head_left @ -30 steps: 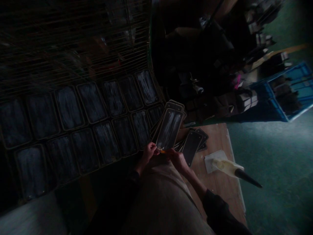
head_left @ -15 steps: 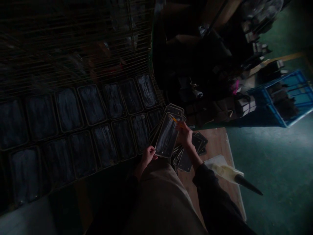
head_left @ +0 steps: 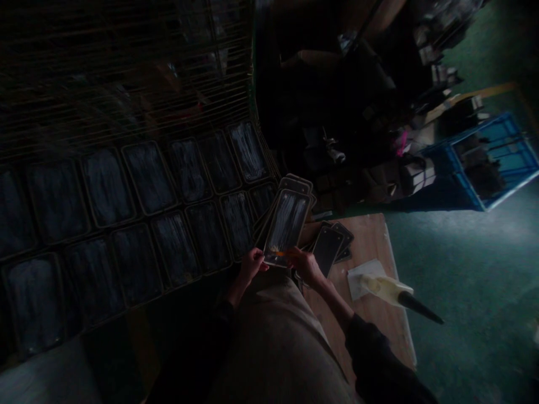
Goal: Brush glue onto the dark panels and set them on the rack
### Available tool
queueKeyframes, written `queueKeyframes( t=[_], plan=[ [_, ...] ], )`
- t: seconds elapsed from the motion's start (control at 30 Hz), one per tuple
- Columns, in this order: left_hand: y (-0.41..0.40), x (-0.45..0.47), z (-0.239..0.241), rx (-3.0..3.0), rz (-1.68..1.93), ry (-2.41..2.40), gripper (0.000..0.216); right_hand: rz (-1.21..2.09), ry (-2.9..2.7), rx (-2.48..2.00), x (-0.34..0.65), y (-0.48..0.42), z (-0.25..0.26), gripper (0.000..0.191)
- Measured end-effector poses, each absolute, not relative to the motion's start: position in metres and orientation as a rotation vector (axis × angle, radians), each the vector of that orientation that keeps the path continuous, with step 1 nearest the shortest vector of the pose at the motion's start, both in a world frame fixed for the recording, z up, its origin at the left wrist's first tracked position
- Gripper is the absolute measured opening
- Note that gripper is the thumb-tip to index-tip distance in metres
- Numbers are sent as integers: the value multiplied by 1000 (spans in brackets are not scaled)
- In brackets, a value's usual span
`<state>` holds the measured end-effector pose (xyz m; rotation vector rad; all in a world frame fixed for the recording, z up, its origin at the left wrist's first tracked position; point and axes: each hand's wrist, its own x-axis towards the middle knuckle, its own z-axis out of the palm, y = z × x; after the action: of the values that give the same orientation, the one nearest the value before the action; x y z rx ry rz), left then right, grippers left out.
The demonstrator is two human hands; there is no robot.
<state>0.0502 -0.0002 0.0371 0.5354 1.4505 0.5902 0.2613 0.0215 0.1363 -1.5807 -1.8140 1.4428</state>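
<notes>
My left hand pinches the near left corner of a dark rectangular plate with rounded corners and a pale rim. Whitish streaks run along the plate's face. In my right hand is a slim brush with an orange handle, its tip on the plate's near end. Beneath and behind this plate, more similar plates show in a loose stack. To the right, several darker plates without streaks lie overlapping on a wooden board.
Streaked plates fill rows on the left, beside a wire rack. A pale bottle with a long black nozzle lies on a white sheet on the board. A blue crate holding dark pieces stands at the far right.
My right hand has drawn the brush from the plate's far end down to its near end. My left hand keeps its hold on the corner. The view has shifted slightly.
</notes>
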Motion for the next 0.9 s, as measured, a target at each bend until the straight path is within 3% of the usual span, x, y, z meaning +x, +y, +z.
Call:
queueKeyframes(
  t=[0.1,0.27,0.37,0.67,0.9],
  plan=[
    [1,50,38,546,574,1447,21,1529,-1669,-1587,277,26,134,26],
    [4,51,44,522,608,1427,28,1003,-1621,-1732,308,72,141,29],
    [4,53,51,451,584,1414,31,947,-1663,-1720,314,75,146,28],
    [-3,59,61,332,662,1329,26,1236,-1835,-1789,288,-27,149,24],
    [5,57,56,462,594,1414,24,1522,-1643,-1689,305,-3,144,25]
  ],
)
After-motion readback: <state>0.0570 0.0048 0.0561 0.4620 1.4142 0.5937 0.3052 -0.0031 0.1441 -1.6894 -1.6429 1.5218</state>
